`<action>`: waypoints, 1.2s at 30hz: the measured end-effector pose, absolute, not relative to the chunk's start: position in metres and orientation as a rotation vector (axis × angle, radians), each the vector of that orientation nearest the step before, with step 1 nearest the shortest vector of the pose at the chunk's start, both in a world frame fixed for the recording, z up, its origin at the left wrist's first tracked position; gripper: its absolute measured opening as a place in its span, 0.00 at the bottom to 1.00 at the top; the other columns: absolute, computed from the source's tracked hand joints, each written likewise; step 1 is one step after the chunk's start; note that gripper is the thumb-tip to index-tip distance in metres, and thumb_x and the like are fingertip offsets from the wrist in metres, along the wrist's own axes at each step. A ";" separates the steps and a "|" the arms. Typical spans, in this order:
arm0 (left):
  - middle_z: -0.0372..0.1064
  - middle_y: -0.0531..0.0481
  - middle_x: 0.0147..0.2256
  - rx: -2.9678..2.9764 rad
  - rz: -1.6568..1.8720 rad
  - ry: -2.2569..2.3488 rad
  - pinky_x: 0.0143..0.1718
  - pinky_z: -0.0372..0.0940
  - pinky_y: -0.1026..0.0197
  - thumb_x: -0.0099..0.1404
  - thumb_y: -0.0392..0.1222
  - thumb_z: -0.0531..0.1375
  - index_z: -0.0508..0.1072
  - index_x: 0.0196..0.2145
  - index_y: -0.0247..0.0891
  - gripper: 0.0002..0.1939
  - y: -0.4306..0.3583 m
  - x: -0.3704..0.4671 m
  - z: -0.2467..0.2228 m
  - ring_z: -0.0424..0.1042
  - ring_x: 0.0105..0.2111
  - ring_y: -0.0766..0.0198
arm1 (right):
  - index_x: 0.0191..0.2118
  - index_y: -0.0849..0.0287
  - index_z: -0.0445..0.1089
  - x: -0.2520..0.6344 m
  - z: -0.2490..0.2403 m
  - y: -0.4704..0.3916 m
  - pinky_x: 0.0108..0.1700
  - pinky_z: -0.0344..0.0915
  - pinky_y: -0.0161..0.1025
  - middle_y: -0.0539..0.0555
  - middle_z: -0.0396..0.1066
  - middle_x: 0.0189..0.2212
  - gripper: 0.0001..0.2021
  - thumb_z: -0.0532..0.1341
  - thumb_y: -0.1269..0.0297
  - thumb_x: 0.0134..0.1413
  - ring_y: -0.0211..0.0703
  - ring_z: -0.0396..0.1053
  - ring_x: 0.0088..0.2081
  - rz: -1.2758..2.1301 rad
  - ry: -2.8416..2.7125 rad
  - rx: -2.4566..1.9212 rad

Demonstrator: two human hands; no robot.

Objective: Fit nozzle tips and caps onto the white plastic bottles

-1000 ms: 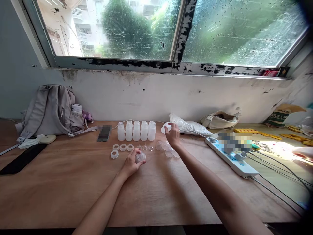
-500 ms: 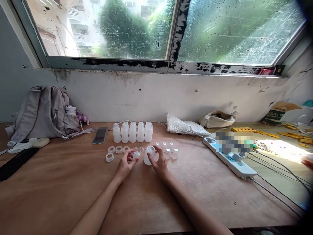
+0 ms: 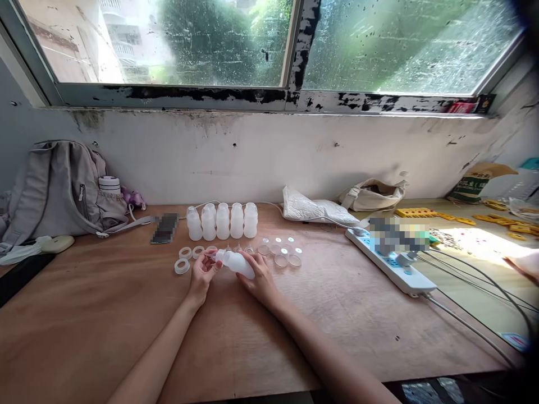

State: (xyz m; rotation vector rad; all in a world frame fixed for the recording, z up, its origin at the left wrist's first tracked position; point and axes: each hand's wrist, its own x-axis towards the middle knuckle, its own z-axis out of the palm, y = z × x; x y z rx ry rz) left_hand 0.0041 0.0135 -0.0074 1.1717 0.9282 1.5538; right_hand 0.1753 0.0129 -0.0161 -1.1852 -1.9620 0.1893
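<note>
My right hand (image 3: 260, 279) is wrapped round a frosted white bottle (image 3: 239, 264), tilted nearly flat with its neck to the left. At that neck my left hand (image 3: 202, 274) pinches a small clear piece, partly hidden by the fingers. Several matching bottles (image 3: 223, 222) stand upright in a row behind the hands. White rings (image 3: 182, 266) lie left of my left hand. Clear round discs (image 3: 295, 260) lie right of the held bottle, with small white-centred pieces among them. Small pointed clear parts (image 3: 238, 247) sit just behind the held bottle.
A grey backpack (image 3: 63, 191) and a phone (image 3: 165, 228) are at the left. A white power strip (image 3: 389, 264) with cables crosses the right side, near a white padded packet (image 3: 315, 209) and a beige bag (image 3: 374, 195). Another person's hand (image 3: 524, 266) shows at the far right edge.
The bottle has gone from upright to tilted nearly flat, its neck now at my left hand. Both hands have come closer together. The whole view has shifted slightly.
</note>
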 end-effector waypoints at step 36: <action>0.65 0.51 0.35 1.190 1.407 0.920 0.40 0.60 0.63 0.46 0.37 0.64 0.64 0.38 0.38 0.21 0.013 0.007 -0.008 0.67 0.36 0.65 | 0.35 0.59 0.60 0.187 0.003 0.017 0.16 0.62 0.30 0.50 0.64 0.26 0.17 0.62 0.55 0.42 0.33 0.63 0.19 1.583 -1.074 -0.955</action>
